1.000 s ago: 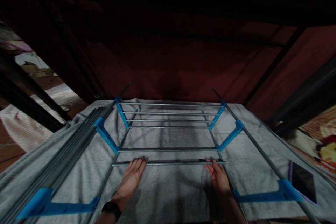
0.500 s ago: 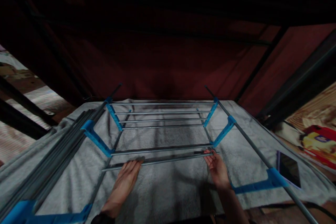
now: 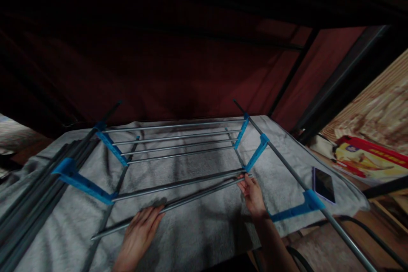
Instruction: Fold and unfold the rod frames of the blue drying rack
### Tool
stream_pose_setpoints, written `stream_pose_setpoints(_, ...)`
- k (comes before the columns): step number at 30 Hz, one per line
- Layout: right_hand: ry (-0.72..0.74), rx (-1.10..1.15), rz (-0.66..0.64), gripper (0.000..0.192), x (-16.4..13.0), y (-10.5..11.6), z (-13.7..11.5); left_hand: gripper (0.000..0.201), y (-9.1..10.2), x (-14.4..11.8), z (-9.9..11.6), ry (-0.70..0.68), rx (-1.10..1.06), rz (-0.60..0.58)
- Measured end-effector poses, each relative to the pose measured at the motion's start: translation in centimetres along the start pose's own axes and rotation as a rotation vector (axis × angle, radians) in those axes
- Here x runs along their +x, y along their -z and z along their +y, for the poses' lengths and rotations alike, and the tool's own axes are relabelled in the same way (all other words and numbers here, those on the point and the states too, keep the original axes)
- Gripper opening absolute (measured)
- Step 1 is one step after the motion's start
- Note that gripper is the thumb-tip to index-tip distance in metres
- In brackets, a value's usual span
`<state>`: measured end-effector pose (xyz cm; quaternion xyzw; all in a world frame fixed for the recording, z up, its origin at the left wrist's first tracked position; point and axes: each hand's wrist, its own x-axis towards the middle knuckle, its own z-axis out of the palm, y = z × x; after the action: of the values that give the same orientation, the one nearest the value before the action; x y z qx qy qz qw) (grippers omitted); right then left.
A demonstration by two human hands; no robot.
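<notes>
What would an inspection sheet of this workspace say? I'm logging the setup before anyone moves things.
Surface: grey fuzzy blanket spread flat, rumpled at the left.
Job's things: loose grey metal rod lying aslant; grey metal drying rack with blue plastic brackets flat on the blanket.
Clutter: dark smartphone near the blanket's right edge; bundle of grey rods at left.
Hands: left hand rests on the rod; right hand pinches its far end by a blue bracket.
Cables: dark cable at lower right.
Surroundings: dark red wall; red and yellow package at right.
</notes>
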<state>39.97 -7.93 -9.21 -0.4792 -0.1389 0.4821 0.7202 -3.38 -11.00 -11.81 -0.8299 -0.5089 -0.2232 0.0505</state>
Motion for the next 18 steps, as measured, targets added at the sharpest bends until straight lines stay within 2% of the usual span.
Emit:
stream_pose_setpoints(4,-0.018,-0.017,0.007,0.052,0.0,0.1,-0.3,0.038,-0.3,0.1,0.7,-0.047,-0.027,0.008)
stream_pose_setpoints(9,-0.009,-0.019,-0.014,0.05,-0.1,-1.0,-0.5,0.036,-0.2,1.5,2.8,-0.093,-0.081,0.06)
stream_pose_setpoints(14,-0.03,-0.024,-0.069,0.04,-0.3,-1.7,0.1,0.037,0.1,3.7,5.0,-0.113,-0.103,0.012)
stream_pose_setpoints(18,-0.028,-0.057,-0.096,0.033,-0.2,-1.6,0.4,0.039,-0.4,4.8,6.2,-0.127,-0.137,-0.032)
